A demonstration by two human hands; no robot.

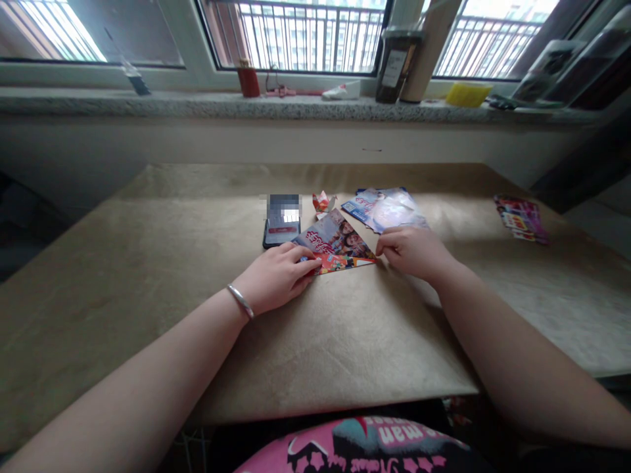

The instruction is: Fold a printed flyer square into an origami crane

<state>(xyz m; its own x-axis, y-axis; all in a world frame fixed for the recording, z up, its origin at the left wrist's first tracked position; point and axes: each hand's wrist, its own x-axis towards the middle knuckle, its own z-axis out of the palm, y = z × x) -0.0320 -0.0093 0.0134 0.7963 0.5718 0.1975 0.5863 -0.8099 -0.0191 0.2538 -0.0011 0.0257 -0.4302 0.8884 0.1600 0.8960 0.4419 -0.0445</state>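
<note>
Left hand (276, 276) flat, pressing the paper (340, 242) at its 8 o'clock corner; right hand (411, 251) curled, pinching the 4 o'clock tip. Looks thin, light, glossy, slippery: best held by the corners.

Daylight via windows (296, 33), backlit, panes blown out w/ glare. Table (148, 263) mid-bright, shadows soft and faint. Wall (98, 151) under sill (148, 105) dim. Centre sharp, paper (340, 246) print clear. Wide-angle bend at edges, bottom soft. Phone (282, 220) screen pixelated.

Glossy printed paper triangle (338, 246) on matt, fibrous tan table cover (345, 335).
</note>
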